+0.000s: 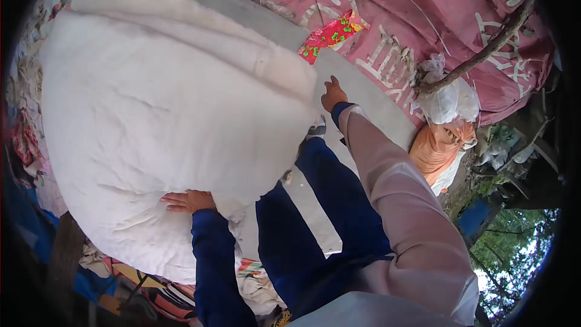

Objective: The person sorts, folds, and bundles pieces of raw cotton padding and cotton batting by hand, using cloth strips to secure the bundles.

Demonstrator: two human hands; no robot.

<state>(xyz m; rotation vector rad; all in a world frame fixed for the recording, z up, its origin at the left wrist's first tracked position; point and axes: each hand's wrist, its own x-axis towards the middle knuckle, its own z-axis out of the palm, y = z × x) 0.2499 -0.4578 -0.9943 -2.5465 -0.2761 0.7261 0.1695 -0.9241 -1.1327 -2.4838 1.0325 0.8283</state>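
A large white sheet of padding [163, 109] spreads over the left and middle of the view, with a folded strip along its upper edge. My left hand [190, 201] lies flat on its lower part, fingers stretched to the left. Just off the padding's right edge, my right hand [333, 94] is over the grey surface [363, 91], its index finger extended and nothing visible in it. Above that hand lies a red floral cloth [331, 36].
A pink-red tarp [393, 6] with white lettering covers the top right, crossed by a branch [490, 48]. White plastic bags [448, 100] and an orange sack [437, 148] lie at right. Cloth scraps [257, 290] are at the bottom. A wooden post [65, 254] stands lower left.
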